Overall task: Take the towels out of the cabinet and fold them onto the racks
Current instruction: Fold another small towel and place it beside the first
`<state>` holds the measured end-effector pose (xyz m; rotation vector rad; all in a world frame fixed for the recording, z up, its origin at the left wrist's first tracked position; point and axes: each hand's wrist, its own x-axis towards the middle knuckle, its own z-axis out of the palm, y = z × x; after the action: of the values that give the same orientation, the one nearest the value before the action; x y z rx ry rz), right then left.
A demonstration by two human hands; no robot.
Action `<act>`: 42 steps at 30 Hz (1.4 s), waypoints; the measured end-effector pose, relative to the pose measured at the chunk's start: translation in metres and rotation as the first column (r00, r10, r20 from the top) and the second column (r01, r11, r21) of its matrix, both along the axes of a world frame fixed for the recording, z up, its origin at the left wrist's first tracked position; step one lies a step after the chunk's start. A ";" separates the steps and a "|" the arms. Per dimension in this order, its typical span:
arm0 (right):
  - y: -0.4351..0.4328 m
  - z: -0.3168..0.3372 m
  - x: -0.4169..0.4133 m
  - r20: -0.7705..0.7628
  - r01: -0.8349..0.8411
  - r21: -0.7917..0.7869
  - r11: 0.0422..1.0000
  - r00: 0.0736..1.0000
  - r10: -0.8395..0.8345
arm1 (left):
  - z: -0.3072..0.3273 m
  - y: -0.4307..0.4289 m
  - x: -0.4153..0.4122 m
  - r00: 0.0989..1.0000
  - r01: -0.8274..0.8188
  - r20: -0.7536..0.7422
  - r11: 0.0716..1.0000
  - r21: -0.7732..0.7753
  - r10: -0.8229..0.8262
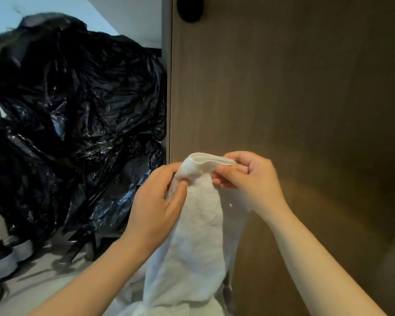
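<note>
Far left, low: pale floor (pixel 32 281) with some open room, a couple of white-and-dark items (pixel 9 256) on it, too blurred to identify. Above that, a big heap of black plastic bags (pixel 78 110) fills the left half and crowds right up to a pale vertical frame strip (pixel 166 87), so no visible gap on that side. Centre-left: left grip (pixel 155 201) is clenched on the white towel (pixel 196 236), thumb on the front face, fingers wrapped behind its upper left side. Towel is held up in front of the panel edge, top end folded over into a rounded, layered edge; the rest hangs straight down between both forearms and runs out of the bottom of the frame, where more white cloth (pixel 169 309) is bunched. Centre-right: right grip (pixel 249 179) pinches the layered hem at the top fold between thumb and fingers. Both grips sit close together at the same height, the fold spanning between them. Right half: flat brown wood cabinet panel (pixel 306 87), its left vertical edge just behind the towel, a black round knob (pixel 189 8) near its top-left corner. Can't tell whether towel or hands touch the panel.
</note>
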<state>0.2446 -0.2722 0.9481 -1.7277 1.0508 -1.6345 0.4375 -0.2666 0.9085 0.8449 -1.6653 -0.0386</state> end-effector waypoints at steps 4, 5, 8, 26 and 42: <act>-0.005 0.019 -0.009 -0.361 0.196 -0.325 0.925 0.878 -0.313 | 0.017 -0.007 -0.001 0.983 0.104 -0.157 0.993 0.046 -0.096; -0.005 0.022 -0.012 -0.428 0.230 -0.393 0.890 0.812 -0.398 | 0.022 -0.009 -0.004 0.981 0.132 -0.154 0.989 0.069 -0.120; -0.002 0.031 -0.020 -0.469 0.282 -0.464 0.840 0.726 -0.503 | 0.034 -0.013 -0.016 0.980 0.190 -0.084 0.973 0.130 -0.180; -0.003 -0.032 -0.077 -0.181 0.353 0.176 0.919 0.929 -0.323 | 0.079 -0.026 -0.063 0.978 0.201 -0.045 0.979 -0.034 -0.203; 0.008 -0.009 -0.128 0.305 -0.070 0.243 0.968 0.952 -0.007 | 0.102 -0.017 -0.106 0.974 0.223 -0.030 0.974 -0.047 -0.225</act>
<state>0.1168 -0.2645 0.9387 -1.2750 1.0231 -1.6053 0.3312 -0.2839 1.0104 0.6168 -1.7154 -0.1721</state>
